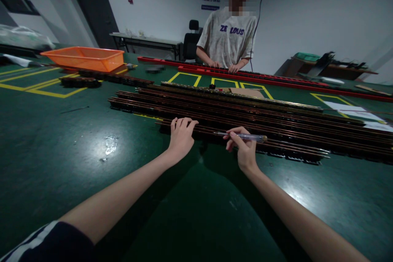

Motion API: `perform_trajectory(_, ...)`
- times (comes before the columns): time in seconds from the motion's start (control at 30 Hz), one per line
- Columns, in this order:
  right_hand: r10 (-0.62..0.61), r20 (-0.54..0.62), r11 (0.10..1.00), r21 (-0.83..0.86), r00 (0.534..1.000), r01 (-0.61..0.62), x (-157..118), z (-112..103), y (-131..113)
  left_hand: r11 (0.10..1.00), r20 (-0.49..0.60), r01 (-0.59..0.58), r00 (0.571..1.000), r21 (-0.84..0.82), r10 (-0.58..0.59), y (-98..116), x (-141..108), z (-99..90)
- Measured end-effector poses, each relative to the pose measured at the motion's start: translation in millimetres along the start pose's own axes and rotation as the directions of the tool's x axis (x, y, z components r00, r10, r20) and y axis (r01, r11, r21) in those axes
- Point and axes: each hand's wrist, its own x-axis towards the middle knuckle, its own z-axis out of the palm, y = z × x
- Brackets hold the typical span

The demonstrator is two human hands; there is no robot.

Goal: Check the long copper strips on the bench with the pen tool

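My left hand (pixel 181 141) rests on the nearest long dark rail (pixel 288 150), its fingers curled over the strip near the left end. In my right hand (pixel 246 154) is a slim screwdriver (pixel 251 137) with a clear handle, pinched between thumb and fingers. Its thin shaft points left, over the same rail, toward my left hand; whether the tip touches is too small to tell. Just beyond lie several more long dark rails (pixel 221 104) with coppery edges, side by side across the green table (pixel 196 213).
An orange basket (pixel 89 58) stands at the back left, near short dark rail pieces (pixel 80 82). Across the table a person (pixel 229 39) has both hands at long red rails (pixel 276 77). Cardboard (pixel 247 93) and white paper (pixel 350 109) lie beyond the dark rails.
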Motion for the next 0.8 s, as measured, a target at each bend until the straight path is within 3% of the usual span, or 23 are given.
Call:
perform_trajectory(0.23,0.015,0.096,0.998,-0.055,0.995,-0.009,-0.1,0.5,-2.2,0.996,-0.006,-0.001,1.000,-0.084,0.001,-0.8,0.9,1.6)
perform_trajectory(0.57,-0.002,0.117,0.997,-0.071,0.993,0.010,0.2,-0.9,-1.0,0.990,0.011,-0.020,1.000,-0.142,0.021,2.7,1.2,-0.9)
perform_trajectory(0.8,-0.003,0.120,0.997,-0.082,0.993,0.012,-0.2,-1.8,-0.6,0.994,0.025,-0.051,0.998,-0.097,0.054,4.0,0.8,-1.6)
